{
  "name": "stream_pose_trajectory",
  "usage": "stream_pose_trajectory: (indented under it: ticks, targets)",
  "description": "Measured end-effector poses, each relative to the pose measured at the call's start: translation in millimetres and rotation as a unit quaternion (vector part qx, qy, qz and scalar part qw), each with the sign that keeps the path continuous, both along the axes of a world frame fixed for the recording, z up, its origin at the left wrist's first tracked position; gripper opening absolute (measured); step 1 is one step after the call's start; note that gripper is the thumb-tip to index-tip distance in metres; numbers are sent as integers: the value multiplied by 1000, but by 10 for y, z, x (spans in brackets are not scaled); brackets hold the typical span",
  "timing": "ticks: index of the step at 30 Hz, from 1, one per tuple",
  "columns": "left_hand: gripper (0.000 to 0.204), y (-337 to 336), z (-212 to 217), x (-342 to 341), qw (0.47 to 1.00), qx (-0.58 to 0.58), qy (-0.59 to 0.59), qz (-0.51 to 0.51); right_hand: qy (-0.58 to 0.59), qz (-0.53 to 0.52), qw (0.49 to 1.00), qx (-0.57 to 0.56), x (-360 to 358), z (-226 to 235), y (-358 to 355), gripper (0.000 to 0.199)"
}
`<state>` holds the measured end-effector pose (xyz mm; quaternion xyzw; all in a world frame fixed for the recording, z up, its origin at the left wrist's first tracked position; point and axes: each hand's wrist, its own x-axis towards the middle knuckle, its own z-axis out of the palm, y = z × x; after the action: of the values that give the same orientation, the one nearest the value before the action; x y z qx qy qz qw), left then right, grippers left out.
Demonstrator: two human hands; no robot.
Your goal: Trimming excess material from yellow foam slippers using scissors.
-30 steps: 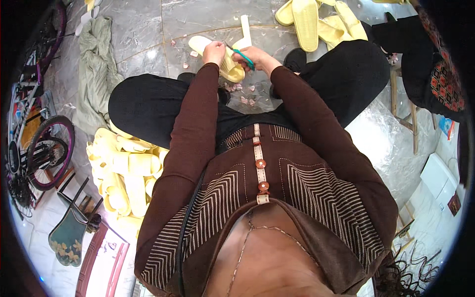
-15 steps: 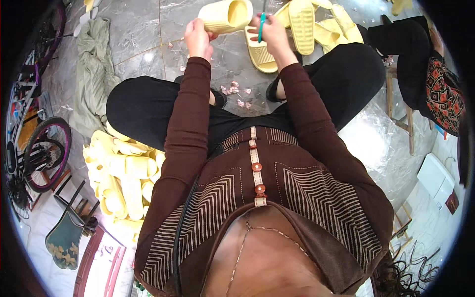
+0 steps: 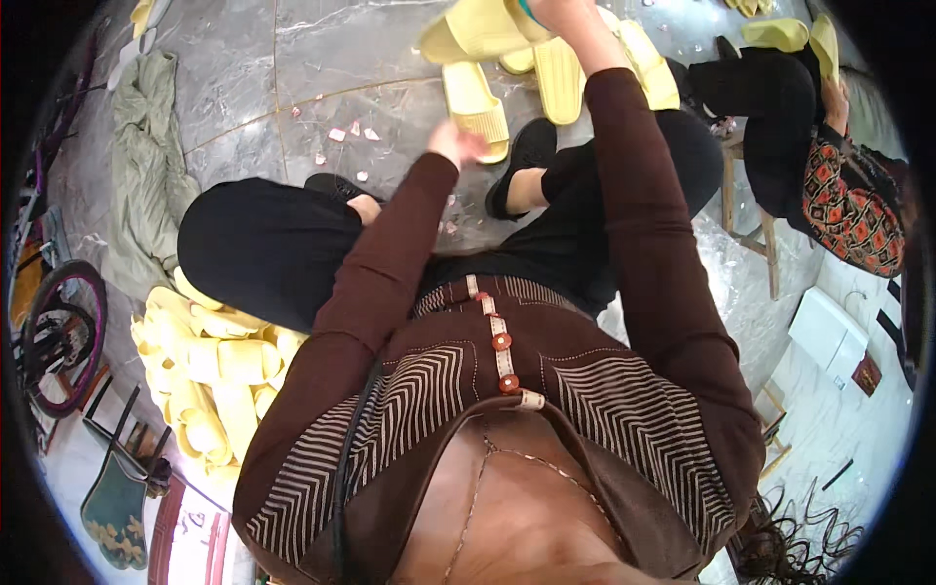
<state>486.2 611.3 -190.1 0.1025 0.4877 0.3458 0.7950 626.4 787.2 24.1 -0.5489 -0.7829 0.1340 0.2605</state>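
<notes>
We see the raised slipper (image 3: 473, 31) and right hand (image 3: 569, 14) cropped above the floor slipper (image 3: 472, 97). Beside it, the left hand (image 3: 455, 145) blurs.

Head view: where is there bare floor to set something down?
Bare grey floor lies between the greenish cloth and the pink scraps. Crowded: top centre, with several yellow slippers, and beside the left thigh, where the slipper pile sits.

Left hand (image 3: 458, 144) lowered, slipper (image 3: 473, 31) at right hand (image 3: 570, 14)
</notes>
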Motion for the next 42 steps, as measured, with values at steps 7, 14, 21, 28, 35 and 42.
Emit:
stream_pose_trajectory:
  ticks: [7,14,21,28,35,42]
  targets:
    - [38,-284,-669,703,951,-222,-123,177,-203,124,969,-63,391,-738,280,32]
    - [33,-47,-549,197,916,-153,14,371,-176,156,963,-131,437,-800,575,38]
    - [23,516,194,-342,931,30,149,331,-67,85,983,-146,589,-568,598,42]
    - [21,624,857,-999,824,202,451,276,238,96,917,-306,291,-259,378,42]
    - [30,498,2114,-1418,706,292,624,166,451,146,827,-301,362,65,306,44]
    - [40,385,2402,-1577,889,254,227,305,446,157,838,-271,112,53,134,43]
